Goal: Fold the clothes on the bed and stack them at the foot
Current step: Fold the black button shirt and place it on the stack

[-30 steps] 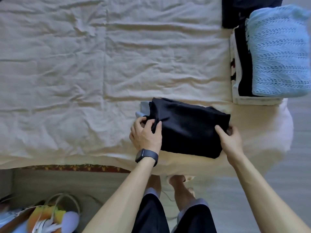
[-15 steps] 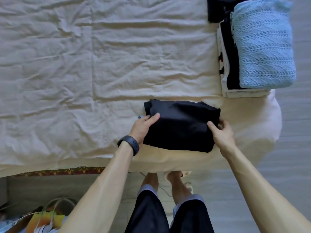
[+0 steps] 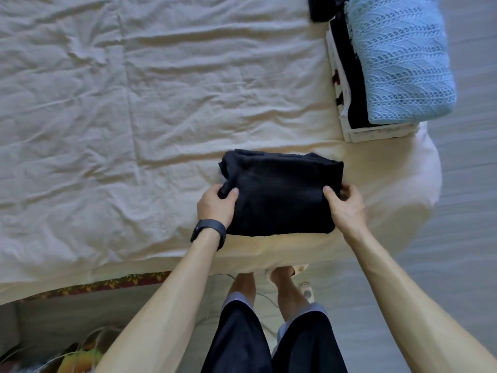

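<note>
text: none legible | labels: none | numbers: none

I have only one view here, the head-worn camera, facing forward and steeply down over the near edge of the bed (image 3: 161, 117). It sits close above that edge, its wide lens also catching the floor (image 3: 462, 238) to the right.

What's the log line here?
left hand: grips folded black garment | right hand: grips same | garment: on bed | stack: light blue knit on top
</note>
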A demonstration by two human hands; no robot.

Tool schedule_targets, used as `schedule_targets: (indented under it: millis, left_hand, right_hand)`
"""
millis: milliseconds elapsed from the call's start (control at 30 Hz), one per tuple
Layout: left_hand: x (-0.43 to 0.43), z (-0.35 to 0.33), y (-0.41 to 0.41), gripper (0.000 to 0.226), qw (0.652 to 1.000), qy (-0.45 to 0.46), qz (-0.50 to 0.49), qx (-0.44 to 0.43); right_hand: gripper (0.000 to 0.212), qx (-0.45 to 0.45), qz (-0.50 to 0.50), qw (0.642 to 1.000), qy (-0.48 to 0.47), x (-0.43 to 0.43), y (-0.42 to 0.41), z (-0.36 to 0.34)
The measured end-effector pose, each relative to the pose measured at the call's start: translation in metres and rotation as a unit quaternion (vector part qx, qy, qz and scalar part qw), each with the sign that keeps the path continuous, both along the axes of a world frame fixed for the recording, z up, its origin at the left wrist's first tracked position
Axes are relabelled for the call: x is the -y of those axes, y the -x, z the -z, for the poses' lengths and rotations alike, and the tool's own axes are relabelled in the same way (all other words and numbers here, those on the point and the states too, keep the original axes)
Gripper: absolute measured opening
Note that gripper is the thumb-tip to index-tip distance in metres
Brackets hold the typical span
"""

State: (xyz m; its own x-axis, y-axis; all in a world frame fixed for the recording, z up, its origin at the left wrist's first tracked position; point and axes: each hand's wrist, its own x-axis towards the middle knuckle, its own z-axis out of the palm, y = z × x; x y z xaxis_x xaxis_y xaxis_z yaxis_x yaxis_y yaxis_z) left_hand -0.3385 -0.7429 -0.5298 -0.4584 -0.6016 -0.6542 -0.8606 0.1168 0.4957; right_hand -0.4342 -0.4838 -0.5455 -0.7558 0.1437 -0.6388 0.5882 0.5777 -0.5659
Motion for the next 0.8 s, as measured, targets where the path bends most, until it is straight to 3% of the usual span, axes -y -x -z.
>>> schedule_targets:
  millis: [133,233,267,300,367,433,467,567,633,700,800]
  left_hand:
    - [-0.012,-0.008,0.007,0.021,0.994,-0.017,-0.051,-0.098]
    - [-0.018,-0.006,0.016,0.02,0.952,-0.238,-0.166,-0.097]
    - [-0.016,-0.004,0.018,0.018,0.941,-0.271,-0.189,-0.074]
    - [-0.013,0.0,0.019,0.015,0.949,-0.257,-0.178,-0.042]
    - [-0.007,0.009,0.017,0.015,0.994,-0.092,-0.054,0.02]
    - [-0.004,0.007,0.014,0.033,0.995,0.09,0.019,0.028]
    - [-0.004,0.006,0.014,0.042,0.991,0.128,0.022,0.023]
    - [-0.001,0.008,0.014,0.056,0.997,0.05,-0.035,0.051]
    - [0.003,0.009,0.018,0.043,0.996,-0.017,-0.063,0.065]
    - [0.005,0.011,0.022,0.036,0.994,-0.062,-0.087,0.027]
    - [0.0,0.013,0.026,0.017,0.988,-0.095,-0.118,0.013]
  right_hand:
    - [0.043,0.002,0.004,1.0,-0.009,0.001,0.002,0.0]
    - [0.043,0.005,0.002,1.0,-0.015,0.0,0.003,0.002]
    - [0.042,0.005,0.001,1.0,-0.017,-0.001,0.003,0.002]
    - [0.042,0.004,0.001,1.0,-0.017,-0.001,0.003,0.002]
    - [0.037,0.002,0.001,1.0,-0.018,-0.002,0.004,0.002]
    - [0.029,-0.003,0.001,1.0,-0.025,-0.002,0.004,0.0]
    - [0.025,-0.006,0.002,1.0,-0.031,-0.001,0.004,-0.001]
    - [0.023,-0.018,0.0,0.999,-0.038,0.003,0.004,-0.002]
    - [0.027,-0.022,0.002,0.999,-0.035,0.004,0.005,-0.001]
    - [0.031,-0.028,0.001,0.999,-0.038,0.003,0.006,0.0]
    - [0.03,-0.035,-0.001,0.998,-0.048,-0.002,0.008,0.001]
